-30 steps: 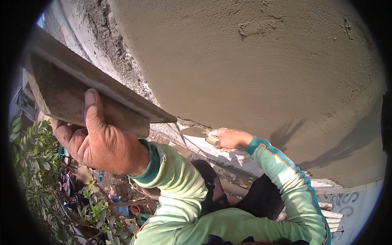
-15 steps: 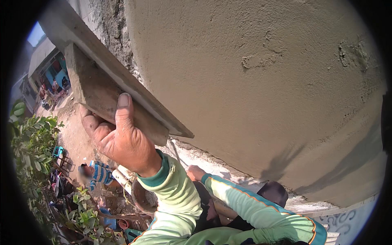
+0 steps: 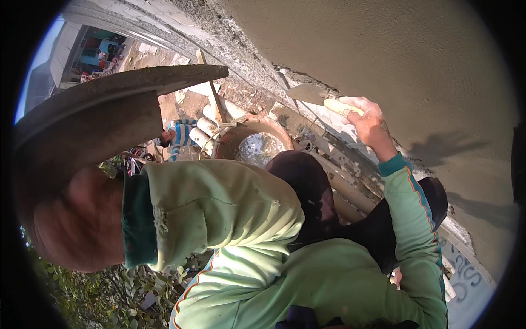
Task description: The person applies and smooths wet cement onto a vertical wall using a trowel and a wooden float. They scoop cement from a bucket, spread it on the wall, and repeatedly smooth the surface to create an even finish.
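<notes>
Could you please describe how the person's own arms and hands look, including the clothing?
The left grip and right grip are bare hands, without gloves. The left sleeve and right sleeve are long and pale green, with dark teal cuffs. An orange line runs down the right one.

Curling dark strokes (image 3: 464, 274): on the pale blue-grey wall (image 3: 462, 308), just beyond the lower end of the smooth grey-brown plastered wall (image 3: 383, 49).
Legibility: nothing readable.
</notes>
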Available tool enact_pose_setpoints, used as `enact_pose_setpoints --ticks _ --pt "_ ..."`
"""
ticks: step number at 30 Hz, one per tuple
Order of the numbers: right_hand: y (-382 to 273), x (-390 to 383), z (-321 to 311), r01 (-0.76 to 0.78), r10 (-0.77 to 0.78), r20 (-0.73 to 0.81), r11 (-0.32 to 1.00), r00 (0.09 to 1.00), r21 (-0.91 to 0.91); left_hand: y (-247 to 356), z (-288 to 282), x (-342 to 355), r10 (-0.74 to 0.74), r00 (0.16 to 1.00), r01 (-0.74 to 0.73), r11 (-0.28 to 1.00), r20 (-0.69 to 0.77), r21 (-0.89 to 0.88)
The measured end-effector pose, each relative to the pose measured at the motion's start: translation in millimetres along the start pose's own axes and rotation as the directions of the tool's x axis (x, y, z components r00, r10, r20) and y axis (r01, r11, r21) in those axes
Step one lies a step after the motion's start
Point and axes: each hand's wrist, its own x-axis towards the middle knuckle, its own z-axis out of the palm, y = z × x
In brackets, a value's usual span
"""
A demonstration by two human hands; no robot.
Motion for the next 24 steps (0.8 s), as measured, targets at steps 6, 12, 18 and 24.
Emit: enact_pose_setpoints --ticks 6,12,18,24 --pt "-69.0 -4.7 11.2 -0.106 0.05 0.382 0.986 0.923 0.128 13.2 45.9 -29.2 0.291 0.9 -0.271 0.957 -0.325 0.106" --pt "31.0 2.3 103.9 0.325 -0.159 0.409 0.867 0.899 -0.377 -46.2 60.9 -19.9 0.38 0.925 -0.359 0.893 -0.026 0.269" --pt "-140.0 -71.0 -30.7 0.795 -0.95 -0.235 0.302 0.205 -0.526 -39.6 98.8 -68.6 0.252 0.968 -0.249 0.965 -0.022 0.08" --pt "-195.6 -112.2 -119.8 0.325 -0.976 -0.187 0.141 -0.115 -0.935 18.9 199.3 -188.0 -0.02 0.971 0.128 0.887 0.24 -0.443"
